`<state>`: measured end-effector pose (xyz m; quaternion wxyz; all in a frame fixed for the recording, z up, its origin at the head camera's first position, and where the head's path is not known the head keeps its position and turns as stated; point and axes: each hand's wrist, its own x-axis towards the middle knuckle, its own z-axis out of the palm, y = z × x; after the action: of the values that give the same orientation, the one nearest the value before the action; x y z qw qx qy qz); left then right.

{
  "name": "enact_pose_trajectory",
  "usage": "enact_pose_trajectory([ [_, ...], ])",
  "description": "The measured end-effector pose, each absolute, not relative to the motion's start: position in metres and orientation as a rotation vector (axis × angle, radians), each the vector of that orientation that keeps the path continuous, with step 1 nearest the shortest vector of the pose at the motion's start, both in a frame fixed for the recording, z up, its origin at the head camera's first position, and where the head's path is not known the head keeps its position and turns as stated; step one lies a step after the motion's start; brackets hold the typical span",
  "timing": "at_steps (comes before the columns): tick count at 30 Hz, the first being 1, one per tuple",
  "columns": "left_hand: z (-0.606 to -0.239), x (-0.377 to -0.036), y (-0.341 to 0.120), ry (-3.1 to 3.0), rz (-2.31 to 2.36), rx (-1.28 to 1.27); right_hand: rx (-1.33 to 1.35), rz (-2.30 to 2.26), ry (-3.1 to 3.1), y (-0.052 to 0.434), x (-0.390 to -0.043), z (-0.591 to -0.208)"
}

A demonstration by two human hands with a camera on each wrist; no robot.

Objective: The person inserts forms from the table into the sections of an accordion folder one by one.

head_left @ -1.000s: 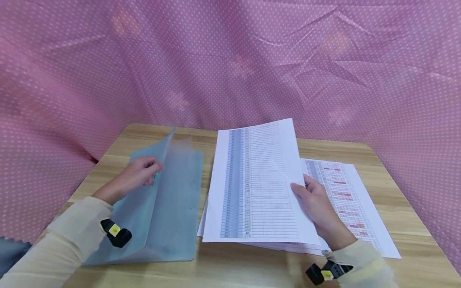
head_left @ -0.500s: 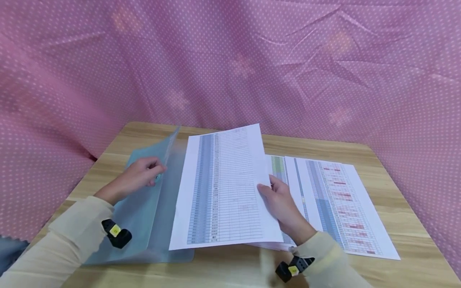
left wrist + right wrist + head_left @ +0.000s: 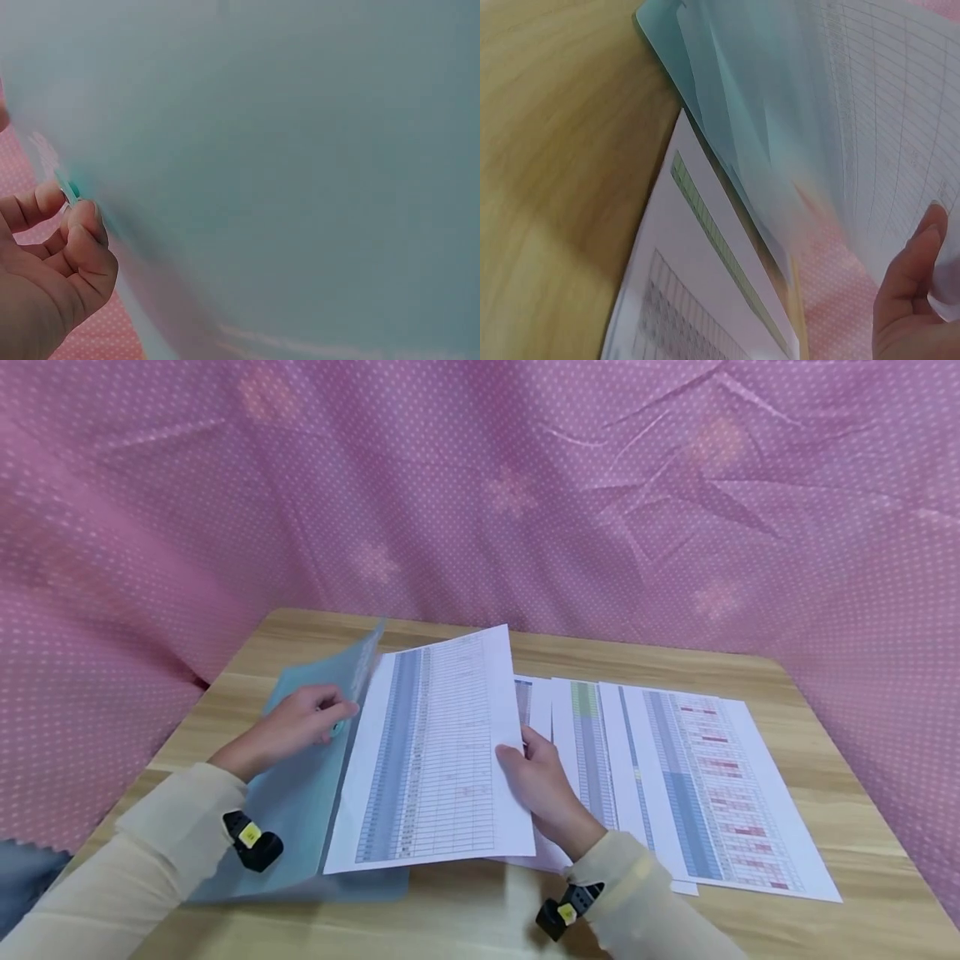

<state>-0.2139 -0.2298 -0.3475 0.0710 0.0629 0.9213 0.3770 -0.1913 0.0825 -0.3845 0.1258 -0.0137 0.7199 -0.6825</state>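
Note:
A translucent blue-green plastic document folder (image 3: 300, 802) lies on the left of the table, its upper flap raised. My left hand (image 3: 303, 727) pinches that flap near a small green snap button (image 3: 69, 184). My right hand (image 3: 551, 789) grips the right edge of a printed sheet of paper (image 3: 450, 752), thumb on top. The sheet is held tilted, and its left part reaches over the folder's lower side, beside the lifted flap. In the right wrist view the thumb (image 3: 915, 262) presses the sheet's edge, and the folder's layers stand apart.
Several printed sheets (image 3: 712, 777) overlap in a fan on the right of the wooden table (image 3: 465, 918). A pink dotted cloth (image 3: 480, 493) hangs behind the table and at both sides.
My right hand has carried the sheet leftward from above the other papers to the folder, uncovering more of the fanned sheets. My left hand keeps the flap up, shifting slightly right.

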Motion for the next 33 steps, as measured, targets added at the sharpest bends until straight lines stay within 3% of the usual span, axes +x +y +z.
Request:
enact_pose_trajectory([
  [33, -0.345, -0.210, -0.221, 2.793, 1.096, 0.174, -0.198, -1.942, 1.917, 0.012, -0.189, -0.391],
])
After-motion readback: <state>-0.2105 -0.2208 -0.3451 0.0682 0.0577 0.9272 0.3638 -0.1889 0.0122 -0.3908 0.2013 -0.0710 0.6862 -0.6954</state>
